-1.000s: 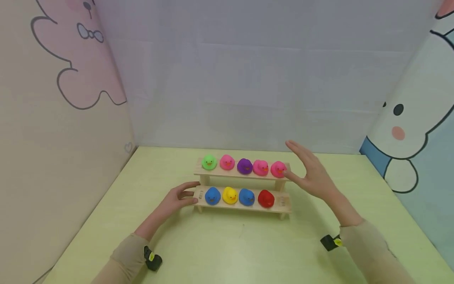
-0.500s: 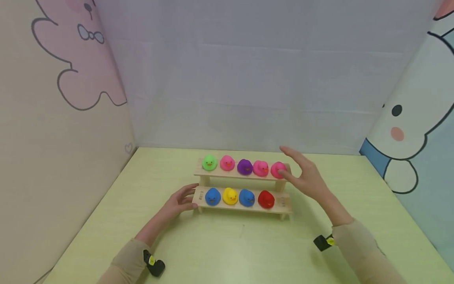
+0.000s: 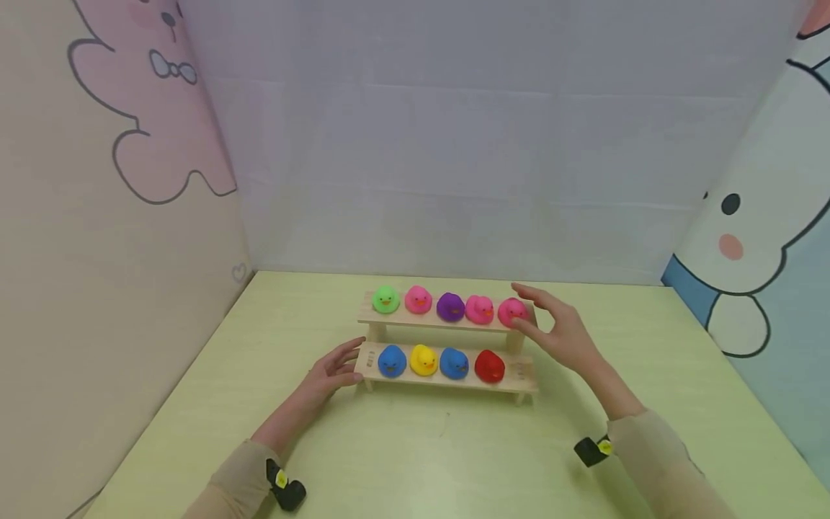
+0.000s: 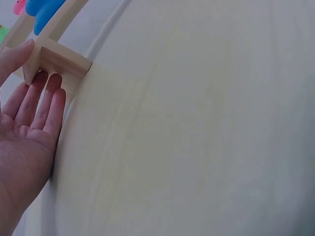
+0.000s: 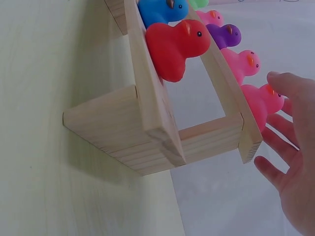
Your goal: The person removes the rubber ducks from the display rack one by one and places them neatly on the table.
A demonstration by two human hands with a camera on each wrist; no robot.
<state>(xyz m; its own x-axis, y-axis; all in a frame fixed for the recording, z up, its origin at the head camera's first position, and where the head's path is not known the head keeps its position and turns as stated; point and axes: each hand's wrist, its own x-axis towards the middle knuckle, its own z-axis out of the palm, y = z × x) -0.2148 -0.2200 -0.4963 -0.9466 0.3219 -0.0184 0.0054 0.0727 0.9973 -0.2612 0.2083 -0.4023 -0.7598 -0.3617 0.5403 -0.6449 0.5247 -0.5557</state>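
My right hand [image 3: 560,331] has dropped closer, fingers spread and holding nothing, to the rightmost pink rubber duck [image 3: 511,311] at my fingertips (upper shelf); my left hand [image 3: 331,369], open, steadies the two-tier wooden rack [image 3: 447,380].

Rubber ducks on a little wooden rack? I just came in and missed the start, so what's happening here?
A person is working at a two-tier wooden rack on a pale green table. The left hand rests open against the lower shelf's left end. The right hand is open at the upper shelf's right end, fingers around the rightmost pink duck without gripping it. The upper shelf holds green, pink, purple and two pink ducks; the lower holds blue, yellow, blue and a red duck.
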